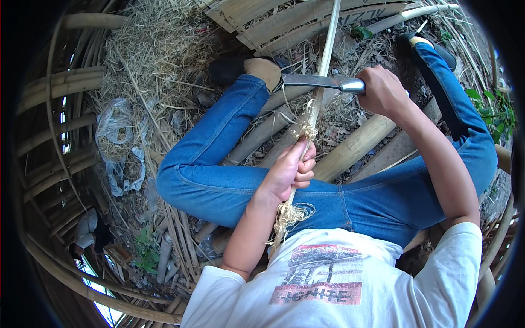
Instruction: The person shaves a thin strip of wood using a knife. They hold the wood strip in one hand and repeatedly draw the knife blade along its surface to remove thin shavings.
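Note:
My left hand (290,170) is closed round a long pale bamboo strip (330,41), which runs from my lap up past the top edge of the view. My right hand (383,92) grips the metal handle of a large knife (311,81). Its dark blade points left and crosses the strip above my left hand; whether the edge touches the strip I cannot tell. Curled shavings (304,129) cling to the strip just above my left fist. Another tangle of shavings (291,217) hangs below that fist, near my lap.
My legs in blue jeans (213,183) are spread to both sides. Thick bamboo poles (355,145) lie between them. Wooden slats (295,22) stand at the top, with dry straw (147,54) and a clear plastic bag (115,128) at left. A bamboo frame (60,136) lines the left side.

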Tool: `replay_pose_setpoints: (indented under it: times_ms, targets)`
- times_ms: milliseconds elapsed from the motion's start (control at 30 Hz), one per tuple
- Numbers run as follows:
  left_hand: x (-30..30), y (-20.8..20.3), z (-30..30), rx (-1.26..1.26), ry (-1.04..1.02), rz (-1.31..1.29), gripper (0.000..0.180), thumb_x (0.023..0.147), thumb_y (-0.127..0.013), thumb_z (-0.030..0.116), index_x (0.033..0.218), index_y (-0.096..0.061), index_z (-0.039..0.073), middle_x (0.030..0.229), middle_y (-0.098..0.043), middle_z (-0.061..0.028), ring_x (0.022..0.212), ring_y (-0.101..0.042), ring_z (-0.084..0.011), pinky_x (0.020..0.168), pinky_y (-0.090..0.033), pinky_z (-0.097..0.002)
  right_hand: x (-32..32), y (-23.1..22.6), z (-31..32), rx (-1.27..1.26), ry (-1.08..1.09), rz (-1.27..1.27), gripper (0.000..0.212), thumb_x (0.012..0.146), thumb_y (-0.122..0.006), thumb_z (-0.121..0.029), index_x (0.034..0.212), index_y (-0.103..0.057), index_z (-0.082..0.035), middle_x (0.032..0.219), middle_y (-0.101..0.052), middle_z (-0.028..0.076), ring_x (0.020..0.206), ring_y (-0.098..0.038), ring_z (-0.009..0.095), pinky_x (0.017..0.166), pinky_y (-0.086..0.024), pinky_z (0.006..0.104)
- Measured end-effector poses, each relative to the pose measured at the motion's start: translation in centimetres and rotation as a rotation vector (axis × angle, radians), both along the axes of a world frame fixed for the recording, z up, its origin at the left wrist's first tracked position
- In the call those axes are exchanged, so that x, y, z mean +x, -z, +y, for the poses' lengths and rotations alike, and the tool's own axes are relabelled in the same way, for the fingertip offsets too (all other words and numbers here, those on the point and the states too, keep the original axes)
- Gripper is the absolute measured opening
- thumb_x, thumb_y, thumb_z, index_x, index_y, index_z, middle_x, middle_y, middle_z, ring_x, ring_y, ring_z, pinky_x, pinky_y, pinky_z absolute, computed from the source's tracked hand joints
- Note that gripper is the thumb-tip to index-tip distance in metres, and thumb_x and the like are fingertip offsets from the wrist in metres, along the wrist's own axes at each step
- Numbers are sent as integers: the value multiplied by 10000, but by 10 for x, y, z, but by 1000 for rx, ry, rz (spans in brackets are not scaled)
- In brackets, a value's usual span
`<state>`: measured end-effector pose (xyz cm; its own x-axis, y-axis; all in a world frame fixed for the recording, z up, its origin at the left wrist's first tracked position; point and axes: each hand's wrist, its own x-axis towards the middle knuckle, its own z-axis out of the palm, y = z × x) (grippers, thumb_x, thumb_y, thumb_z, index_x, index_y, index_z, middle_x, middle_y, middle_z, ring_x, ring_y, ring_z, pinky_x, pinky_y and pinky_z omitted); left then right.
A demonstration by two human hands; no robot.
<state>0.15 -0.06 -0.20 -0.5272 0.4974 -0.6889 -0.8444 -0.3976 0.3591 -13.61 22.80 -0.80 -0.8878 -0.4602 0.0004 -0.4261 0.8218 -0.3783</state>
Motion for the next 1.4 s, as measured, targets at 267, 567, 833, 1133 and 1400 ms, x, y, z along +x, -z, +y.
replay_pose_setpoints:
  times_ms: [267,567,833,1133,1400]
  targets:
    - [0,-1,-1,-13,1,24,376,989,-299,424,724,-344,162,502,-217,106,389,-149,-2,342,-115,-180,-6,0,0,18,-11,-12,127,620,-606,-76,728,-634,-15,696,-608,205,719,-614,373,696,-498,449]
    - [1,-3,1,-43,-5,21,377,987,-316,412,708,-337,160,511,-229,101,392,-156,-2,342,-112,-184,-25,5,24,79,220,17,192,704,-620,-114,860,-649,-7,785,-626,230,768,-617,385,734,-495,442]
    - [0,-3,0,-7,3,14,368,992,-303,394,713,-337,157,512,-221,99,397,-148,-6,348,-116,-185,-17,-16,10,25,213,-188,165,752,-617,-126,825,-658,17,741,-622,241,732,-627,375,713,-499,438]
    - [0,-3,1,2,8,8,365,993,-299,393,719,-342,157,511,-214,101,396,-146,-6,347,-112,-188,4,-11,-2,-47,15,-244,113,703,-640,-93,752,-644,8,696,-606,215,714,-599,386,676,-481,441]
    - [0,-2,0,12,-1,0,363,994,-298,392,727,-347,151,511,-211,99,397,-145,-7,348,-112,-188,11,-19,-6,-8,-38,-265,120,686,-639,-102,734,-640,7,695,-615,225,708,-616,384,684,-502,441]
